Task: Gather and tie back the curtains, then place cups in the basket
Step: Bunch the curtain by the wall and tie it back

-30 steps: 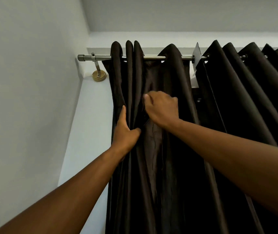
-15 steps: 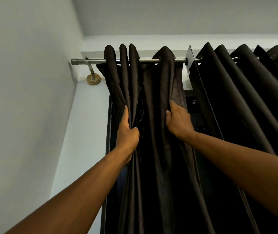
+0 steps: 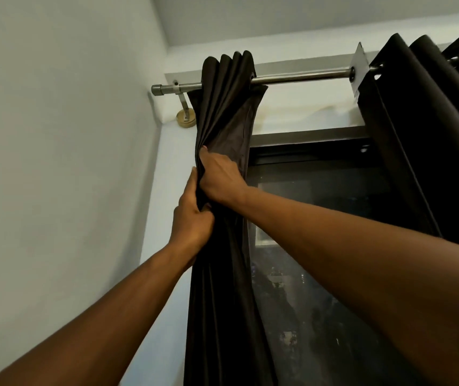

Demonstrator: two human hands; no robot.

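The dark brown fabric curtain, bunched into tight folds at the left end of the silver metal rod, is gripped by two hands. The left hand has its fingers curled round the bundle; the right hand pinches it just above, touching the left. A second dark curtain hangs right, apparently ungathered. Between them shows one dark window.

Pale grey-blue painted walls meet in a corner under a flat grey ceiling. A brushed steel curtain rod sits on a round brass wall bracket. Below it, a dark-framed window shows dim night lights outside.
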